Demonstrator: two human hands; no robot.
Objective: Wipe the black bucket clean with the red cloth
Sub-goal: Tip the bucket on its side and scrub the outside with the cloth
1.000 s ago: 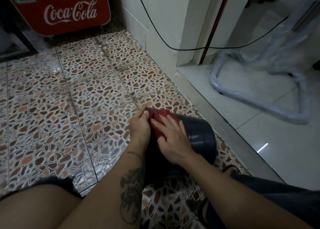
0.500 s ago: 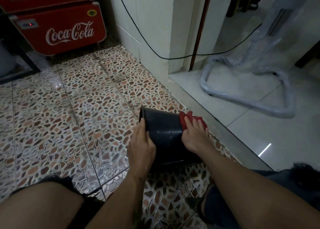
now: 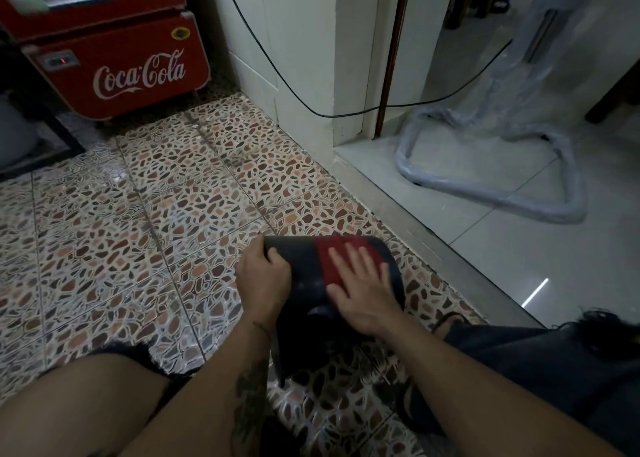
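A floor of pebble-patterned tiles [image 3: 138, 235] fills most of the view, bordered on the right by a metal threshold strip [image 3: 436, 245] and pale glossy tiles beyond it. At the upper left a red Coca-Cola cooler [image 3: 117, 65] is seen against the wall, and a black cable [image 3: 346, 114] is draped across the white wall corner. On the pale tiles a plastic-wrapped tubular stand [image 3: 498, 193] is set. The black bucket [image 3: 308, 273] is laid on its side on the patterned tiles, close to the threshold strip and between the person's 2 knees. Its left end is gripped by the left hand [image 3: 265, 283], fingers curled over the edge and thumb on the outer wall. The red cloth [image 3: 332, 259] is spread on the upper side of the bucket and is pressed flat by the right hand [image 3: 360, 294], whose fingers are extended and slightly spread, with nothing grasped.
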